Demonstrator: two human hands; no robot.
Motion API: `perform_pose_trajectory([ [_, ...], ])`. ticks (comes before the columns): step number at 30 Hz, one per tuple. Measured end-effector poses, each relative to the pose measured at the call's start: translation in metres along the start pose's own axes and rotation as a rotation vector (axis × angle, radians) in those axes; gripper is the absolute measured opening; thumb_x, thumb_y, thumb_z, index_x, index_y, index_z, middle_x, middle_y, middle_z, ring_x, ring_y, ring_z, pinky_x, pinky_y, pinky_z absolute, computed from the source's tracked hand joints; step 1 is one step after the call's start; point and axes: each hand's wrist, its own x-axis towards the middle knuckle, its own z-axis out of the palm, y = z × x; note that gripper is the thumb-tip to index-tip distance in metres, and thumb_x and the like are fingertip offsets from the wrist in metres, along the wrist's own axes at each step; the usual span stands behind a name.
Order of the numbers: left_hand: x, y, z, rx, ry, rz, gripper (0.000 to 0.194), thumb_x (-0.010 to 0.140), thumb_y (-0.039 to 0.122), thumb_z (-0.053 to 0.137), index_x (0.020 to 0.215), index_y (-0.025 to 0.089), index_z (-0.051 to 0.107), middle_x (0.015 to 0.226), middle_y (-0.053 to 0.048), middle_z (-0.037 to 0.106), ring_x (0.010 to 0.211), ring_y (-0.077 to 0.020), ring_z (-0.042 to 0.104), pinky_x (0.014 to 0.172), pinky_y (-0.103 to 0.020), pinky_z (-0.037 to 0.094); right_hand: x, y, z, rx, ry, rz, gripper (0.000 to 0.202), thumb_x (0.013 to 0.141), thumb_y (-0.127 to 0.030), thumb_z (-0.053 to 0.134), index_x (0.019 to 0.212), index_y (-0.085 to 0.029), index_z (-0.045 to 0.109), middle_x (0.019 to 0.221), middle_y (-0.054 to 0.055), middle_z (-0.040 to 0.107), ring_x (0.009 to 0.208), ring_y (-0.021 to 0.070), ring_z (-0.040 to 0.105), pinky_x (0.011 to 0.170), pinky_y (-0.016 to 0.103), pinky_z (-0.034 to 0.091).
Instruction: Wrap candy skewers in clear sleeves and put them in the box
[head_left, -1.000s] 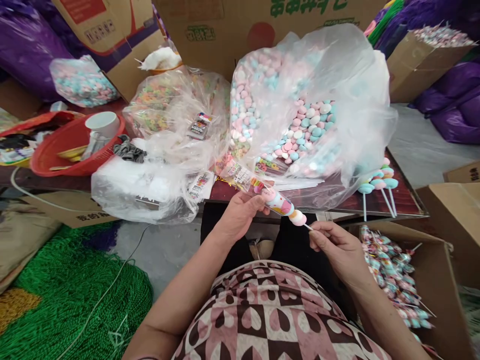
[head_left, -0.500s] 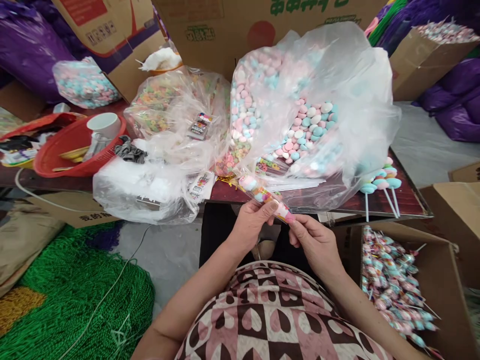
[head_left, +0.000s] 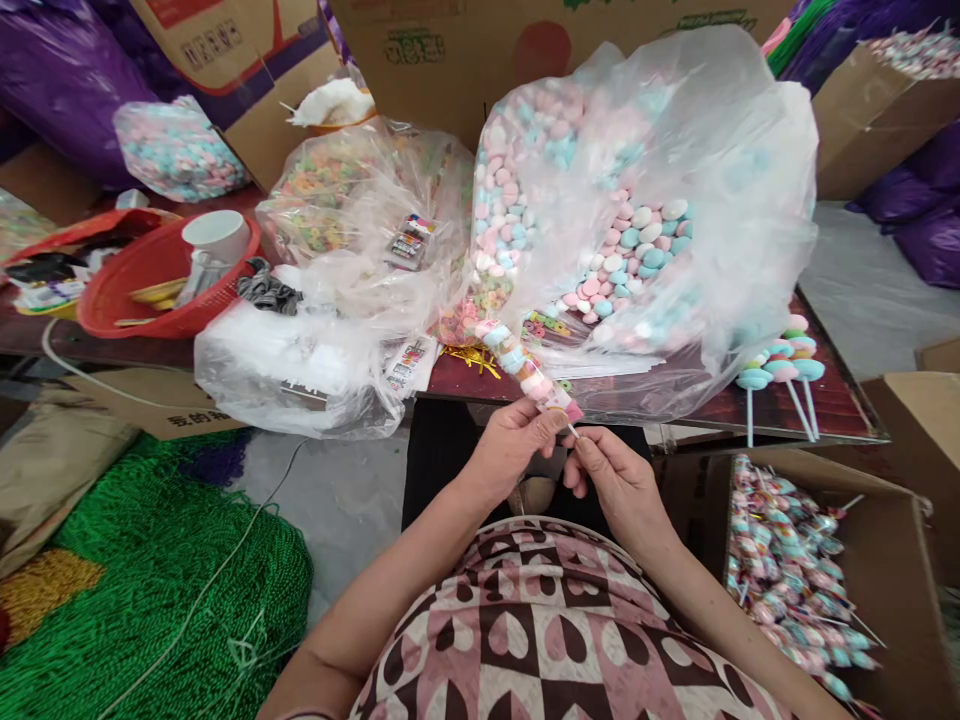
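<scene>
A candy skewer of pink, white and blue pieces, in a clear printed wrapper, slants up and left over the table's front edge. Around its lower end, my left hand is closed, thumb pressed on the wrapper. My right hand pinches the thin white stick just below the wrapper. The skewer's top lies near the open mouth of a clear bag that contains candies. Behind it, a big bag of round candies stands open.
Bare skewers hang over the table's right edge. Below them, a cardboard box holds many wrapped skewers. A red basket, a bag of white wrappers and a bag of ring candies occupy the left. Green strands cover the floor.
The wrapper's lower end has moved up and the stick now shows below it. My right fingers have shifted from the wrapper's end to the stick. The view has shifted slightly.
</scene>
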Motion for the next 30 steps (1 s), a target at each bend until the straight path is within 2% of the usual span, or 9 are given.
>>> perform_pose_trajectory([
  [3,-0.004,0.0,-0.004,0.221,0.035,0.064,0.035,0.08,0.05,0.064,0.072,0.015,0.064,0.054,0.004,0.048,0.052,-0.0077,0.04,0.056,-0.024,0.031,0.0,0.002,-0.002,-0.009,0.026,-0.023,0.029,0.092,-0.047,0.051,0.091,-0.02,0.061,0.056,-0.003,0.055,0.049,0.0107,0.049,0.048,0.023,0.042],
  [7,-0.005,0.006,-0.008,0.528,0.089,0.192,0.028,0.083,0.043,0.061,0.074,0.017,0.066,0.054,0.004,0.048,0.056,-0.0099,0.042,0.059,-0.024,0.033,0.001,-0.002,-0.007,-0.169,0.05,-0.09,0.041,0.093,-0.043,0.049,0.126,-0.02,0.055,0.061,-0.004,0.059,0.051,0.0115,0.052,0.053,0.025,0.045],
  [9,-0.005,0.008,-0.008,0.573,0.064,0.195,0.027,0.083,0.041,0.06,0.074,0.017,0.066,0.053,0.004,0.048,0.055,-0.0101,0.043,0.059,-0.023,0.033,0.003,-0.004,-0.007,-0.252,0.008,-0.115,0.05,0.094,-0.041,0.046,0.139,-0.02,0.048,0.061,-0.004,0.059,0.051,0.0116,0.053,0.054,0.025,0.046],
  [11,-0.004,0.008,-0.006,0.562,0.048,0.172,0.028,0.084,0.042,0.06,0.073,0.017,0.066,0.053,0.004,0.048,0.055,-0.0099,0.042,0.058,-0.023,0.033,0.004,-0.005,-0.005,-0.278,-0.044,-0.124,0.051,0.094,-0.04,0.045,0.14,-0.02,0.048,0.059,-0.004,0.058,0.049,0.0116,0.052,0.052,0.025,0.046],
  [15,-0.003,0.005,-0.007,0.386,0.003,0.091,0.032,0.081,0.047,0.064,0.08,0.016,0.068,0.063,0.003,0.056,0.059,-0.0096,0.045,0.059,-0.022,0.035,0.006,0.0,0.0,-0.186,-0.035,-0.122,0.049,0.094,-0.041,0.045,0.137,-0.02,0.053,0.059,-0.004,0.056,0.049,0.0111,0.051,0.05,0.024,0.046],
  [20,-0.002,0.011,-0.013,-0.066,0.022,0.07,0.039,0.074,0.05,0.072,0.095,0.016,0.068,0.087,-0.002,0.067,0.081,-0.0128,0.057,0.079,-0.024,0.043,0.006,0.008,0.004,-0.097,-0.037,-0.131,0.047,0.094,-0.039,0.048,0.137,-0.019,0.053,0.061,-0.004,0.056,0.051,0.0101,0.049,0.051,0.024,0.045],
  [22,-0.001,0.016,-0.011,-0.207,0.034,0.031,0.046,0.073,0.05,0.073,0.104,0.016,0.067,0.096,-0.005,0.069,0.086,-0.0147,0.059,0.079,-0.026,0.043,0.005,0.009,0.006,-0.096,-0.059,-0.126,0.046,0.094,-0.038,0.048,0.136,-0.02,0.054,0.06,-0.004,0.056,0.051,0.0099,0.048,0.051,0.024,0.044],
  [27,0.001,0.019,-0.001,-0.377,0.016,-0.096,0.046,0.068,0.045,0.079,0.099,0.013,0.069,0.076,-0.005,0.069,0.084,-0.0185,0.064,0.077,-0.028,0.046,0.003,0.013,0.012,-0.094,-0.081,-0.124,0.046,0.094,-0.039,0.049,0.135,-0.02,0.056,0.059,-0.004,0.055,0.05,0.01,0.047,0.05,0.024,0.043],
  [30,-0.001,0.013,0.003,-0.389,0.007,-0.136,0.039,0.07,0.042,0.078,0.096,0.014,0.068,0.064,0.0,0.06,0.08,-0.0185,0.064,0.065,-0.025,0.047,0.002,0.014,0.017,-0.086,-0.06,-0.103,0.044,0.093,-0.041,0.049,0.129,-0.019,0.06,0.059,-0.003,0.055,0.049,0.0102,0.048,0.05,0.024,0.044],
])
